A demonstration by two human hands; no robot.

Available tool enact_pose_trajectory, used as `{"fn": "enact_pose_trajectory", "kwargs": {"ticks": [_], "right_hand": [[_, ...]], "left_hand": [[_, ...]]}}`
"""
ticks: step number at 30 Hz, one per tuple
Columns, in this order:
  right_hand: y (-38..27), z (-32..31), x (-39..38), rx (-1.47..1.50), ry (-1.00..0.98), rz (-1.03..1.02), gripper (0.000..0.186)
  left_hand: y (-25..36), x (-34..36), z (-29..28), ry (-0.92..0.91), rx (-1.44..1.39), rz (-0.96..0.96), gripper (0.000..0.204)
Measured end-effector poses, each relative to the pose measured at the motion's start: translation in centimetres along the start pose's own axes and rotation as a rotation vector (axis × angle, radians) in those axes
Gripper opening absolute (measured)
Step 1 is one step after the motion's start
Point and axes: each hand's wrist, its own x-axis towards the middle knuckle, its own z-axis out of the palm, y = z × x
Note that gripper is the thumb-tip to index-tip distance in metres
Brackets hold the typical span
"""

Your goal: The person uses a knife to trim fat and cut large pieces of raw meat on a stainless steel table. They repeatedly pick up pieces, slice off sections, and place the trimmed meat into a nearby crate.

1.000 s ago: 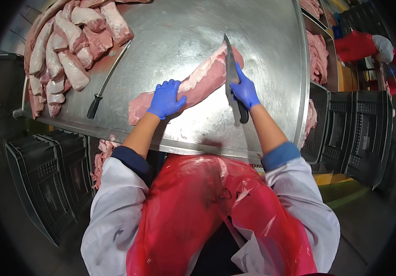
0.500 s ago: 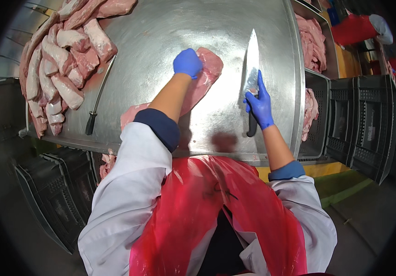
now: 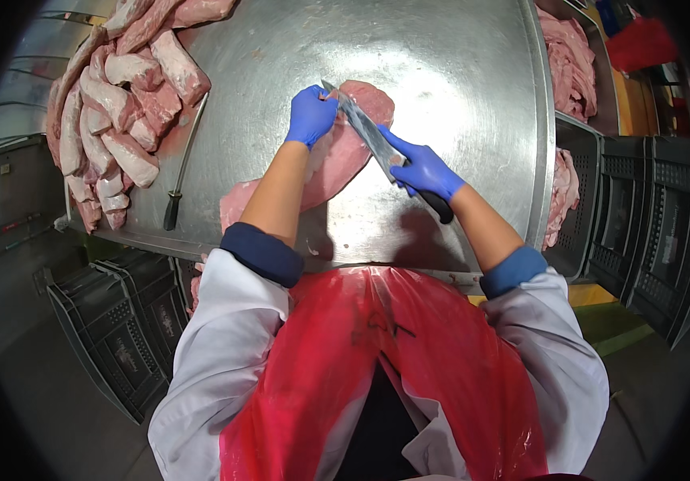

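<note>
A long pink piece of meat [image 3: 343, 163] lies slantwise on the steel table in front of me. My left hand [image 3: 311, 116], in a blue glove, is closed at its far left edge and seems to pinch a small flap there. In my right hand [image 3: 426, 170], also gloved in blue, is the black handle of a large knife [image 3: 370, 134]. Its blade crosses the far part of the meat, pointing up and left, with the tip right beside my left fingers. How deep the edge sits in the meat I cannot tell.
Many pale meat strips [image 3: 110, 96] are heaped at the table's left. A sharpening steel [image 3: 188, 156] lies beside them. Right of the steel table [image 3: 473, 48] stand a metal bin of meat [image 3: 567, 64] and black crates [image 3: 629, 216]. More black crates [image 3: 120, 329] are at lower left.
My right hand has swung the knife leftward from upright beside the meat to across it. My left hand has turned and now grips the meat's edge. The whole view has shifted slightly.
</note>
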Motion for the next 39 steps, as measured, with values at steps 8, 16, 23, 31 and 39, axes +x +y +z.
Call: {"fn": "enact_pose_trajectory", "kwargs": {"ticks": [8,16,23,31,39], "right_hand": [[-1.7,-0.1,4.4,0.152,-0.025,-0.107,0.079],[-0.8,1.5,5.5,0.275,-0.092,-0.153,0.078],[3.7,1.9,-0.4,0.127,-0.194,-0.133,0.079],[2.8,3.4,0.4,0.020,-0.198,-0.130,0.080],[-0.8,7.3,3.0,0.189,-0.126,-0.085,0.082]], "left_hand": [[3.5,0.6,-1.3,-0.051,0.312,0.243,0.018],[5.0,3.1,-2.5,-0.286,0.213,0.236,0.017],[4.0,5.1,-3.9,-0.298,0.215,0.293,0.022],[4.3,5.4,-4.0,-0.375,0.116,0.328,0.019],[5.8,4.3,-4.0,-0.544,-0.160,0.249,0.017]]}}
